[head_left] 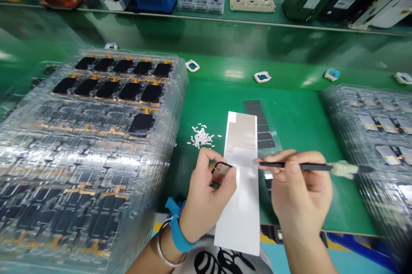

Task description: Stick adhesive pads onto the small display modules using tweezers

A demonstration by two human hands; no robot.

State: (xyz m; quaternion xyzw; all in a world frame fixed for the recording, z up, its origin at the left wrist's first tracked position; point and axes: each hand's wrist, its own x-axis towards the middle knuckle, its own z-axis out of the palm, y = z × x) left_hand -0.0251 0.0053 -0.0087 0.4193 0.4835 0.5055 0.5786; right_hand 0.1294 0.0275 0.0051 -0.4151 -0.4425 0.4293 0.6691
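Observation:
My left hand (207, 188) pinches a small dark screen part (221, 169) with an orange flex tail, holding it just above the green mat. My right hand (298, 188) grips black tweezers (299, 165) wrapped with tape near the back end; their tip points left toward the part and lies over a long white backing strip (241, 196). A strip of dark rectangular stickers (259, 124) lies behind the white strip. The left wrist wears a blue strap and a metal bangle.
A tall stack of clear trays (83, 145) with several black screens fills the left. Another tray stack (376, 136) stands at the right. A heap of white scraps (201, 136) lies on the mat. Small white-framed parts (262, 77) sit on the conveyor behind.

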